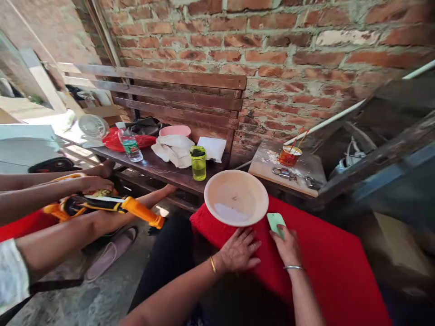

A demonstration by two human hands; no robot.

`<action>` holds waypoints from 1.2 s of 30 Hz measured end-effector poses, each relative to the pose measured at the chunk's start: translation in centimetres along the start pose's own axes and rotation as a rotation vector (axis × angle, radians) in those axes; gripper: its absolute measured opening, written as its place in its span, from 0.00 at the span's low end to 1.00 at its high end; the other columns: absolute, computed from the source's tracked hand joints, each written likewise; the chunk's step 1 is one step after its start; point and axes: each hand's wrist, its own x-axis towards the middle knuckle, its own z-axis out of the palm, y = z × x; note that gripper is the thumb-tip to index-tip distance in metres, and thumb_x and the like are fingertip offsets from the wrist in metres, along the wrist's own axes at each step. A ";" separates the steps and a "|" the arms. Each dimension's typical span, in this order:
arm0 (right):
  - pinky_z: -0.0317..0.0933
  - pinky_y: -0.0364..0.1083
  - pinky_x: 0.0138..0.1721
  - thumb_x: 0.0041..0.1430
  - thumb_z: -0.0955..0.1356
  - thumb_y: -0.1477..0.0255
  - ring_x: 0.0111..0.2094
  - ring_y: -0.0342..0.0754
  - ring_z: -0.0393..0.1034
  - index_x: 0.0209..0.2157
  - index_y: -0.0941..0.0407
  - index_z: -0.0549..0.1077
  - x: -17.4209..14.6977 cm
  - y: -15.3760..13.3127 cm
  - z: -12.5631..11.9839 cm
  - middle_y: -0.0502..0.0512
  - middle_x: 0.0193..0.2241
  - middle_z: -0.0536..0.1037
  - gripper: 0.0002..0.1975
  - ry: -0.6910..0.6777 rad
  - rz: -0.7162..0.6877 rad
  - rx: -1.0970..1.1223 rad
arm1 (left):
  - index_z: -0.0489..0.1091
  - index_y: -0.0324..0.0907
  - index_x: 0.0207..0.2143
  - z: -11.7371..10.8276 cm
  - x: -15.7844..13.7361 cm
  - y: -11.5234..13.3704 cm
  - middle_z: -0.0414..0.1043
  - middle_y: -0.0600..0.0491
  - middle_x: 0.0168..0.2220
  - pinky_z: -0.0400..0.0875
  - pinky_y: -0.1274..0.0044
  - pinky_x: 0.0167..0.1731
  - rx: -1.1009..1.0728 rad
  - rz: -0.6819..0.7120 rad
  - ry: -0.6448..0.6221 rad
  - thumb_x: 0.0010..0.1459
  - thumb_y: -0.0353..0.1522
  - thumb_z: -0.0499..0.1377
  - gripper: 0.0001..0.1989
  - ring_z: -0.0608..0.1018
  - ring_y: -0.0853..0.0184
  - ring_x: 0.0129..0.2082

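Observation:
My left hand (239, 250) lies with its fingers stretched out on the red cloth (326, 253), just below the rim of a pale basin (209, 199). A gold-coloured bangle is on that wrist. Shallow clear liquid and small dark specks show inside the basin. To its right, my right hand (288, 246) is closed around the lower end of a pale green phone (274, 220), which is held close to the cloth. A silver bangle circles the right wrist.
On the wooden bench (163, 174) stand a green bottle (199, 164), a water bottle (131, 145), white cloth (175, 149) and a small fan (93, 127). A side board holds a red tub (289, 156) and padlock (284, 172). At left, another person's hand (97, 183) touches an orange-and-black object (142, 212).

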 end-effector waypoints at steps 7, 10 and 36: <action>0.64 0.53 0.46 0.56 0.63 0.54 0.44 0.60 0.70 0.52 0.56 0.75 -0.2 6.1 -5.1 0.62 0.35 0.75 0.28 0.103 0.265 -0.168 | 0.66 0.47 0.61 0.7 -0.5 -0.1 0.62 0.45 0.65 0.51 0.61 0.66 -0.038 -0.005 0.023 0.67 0.51 0.49 0.28 0.61 0.55 0.67; 0.65 0.53 0.45 0.57 0.64 0.55 0.43 0.60 0.71 0.52 0.58 0.75 -0.6 5.1 -5.9 0.63 0.36 0.76 0.28 0.124 0.293 -0.149 | 0.66 0.48 0.61 1.1 -0.6 -0.2 0.61 0.45 0.65 0.52 0.61 0.66 -0.047 -0.001 0.026 0.66 0.51 0.51 0.27 0.61 0.54 0.67; 0.60 0.44 0.48 0.53 0.73 0.62 0.46 0.50 0.69 0.45 0.47 0.79 6.6 -4.3 -1.9 0.54 0.43 0.74 0.16 -0.024 0.039 -0.084 | 0.63 0.51 0.63 1.6 -1.2 -0.5 0.58 0.49 0.67 0.54 0.64 0.65 0.075 0.047 0.075 0.63 0.45 0.58 0.27 0.63 0.55 0.65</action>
